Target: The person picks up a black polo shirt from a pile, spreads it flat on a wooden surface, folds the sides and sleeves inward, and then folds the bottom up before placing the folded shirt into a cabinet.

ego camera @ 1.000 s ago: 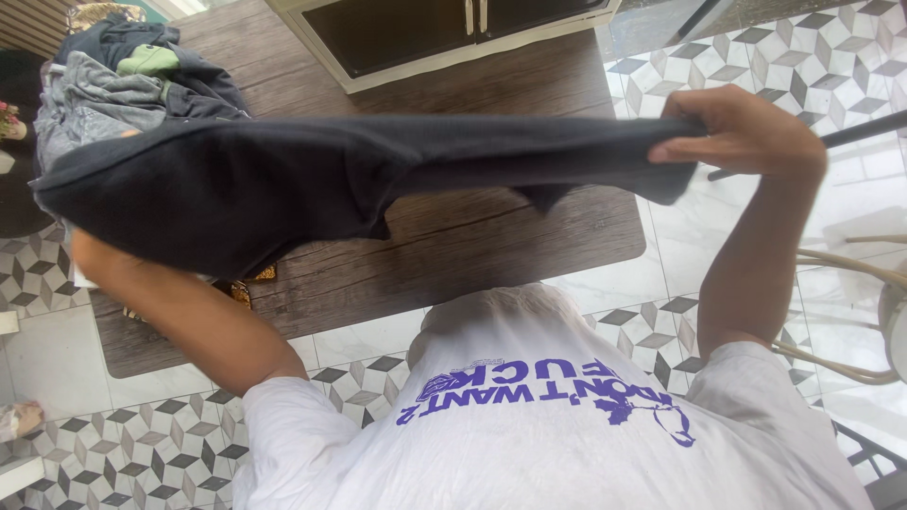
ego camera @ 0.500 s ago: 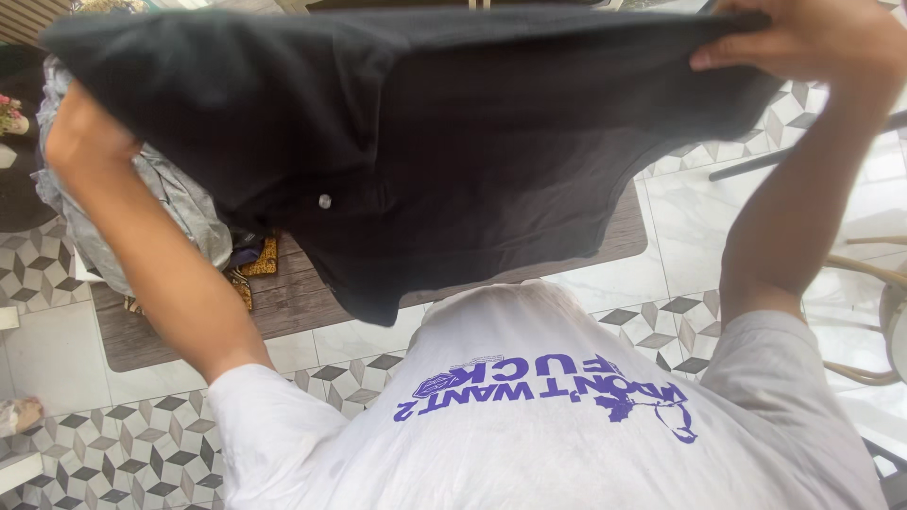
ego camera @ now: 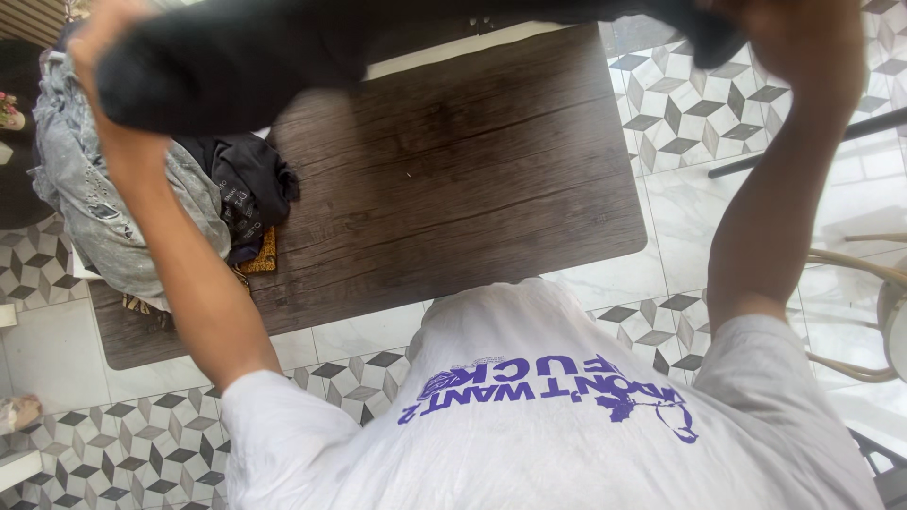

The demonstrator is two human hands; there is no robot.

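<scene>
A: Both hands are gripping a dark garment [ego camera: 283, 57], stretched high above the wooden table [ego camera: 453, 179]; left hand [ego camera: 104, 38] and right hand [ego camera: 794, 38] are clenching its ends.

B: Folding is not yet showing; a clothes pile [ego camera: 142, 198] is waiting at the table's left end.

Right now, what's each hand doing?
Left hand: closed on one end of the black garment.
Right hand: closed on the garment's other end.

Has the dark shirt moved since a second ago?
Yes. The dark shirt has risen toward the frame top, uncovering the wooden table it hid half a second ago.
</scene>
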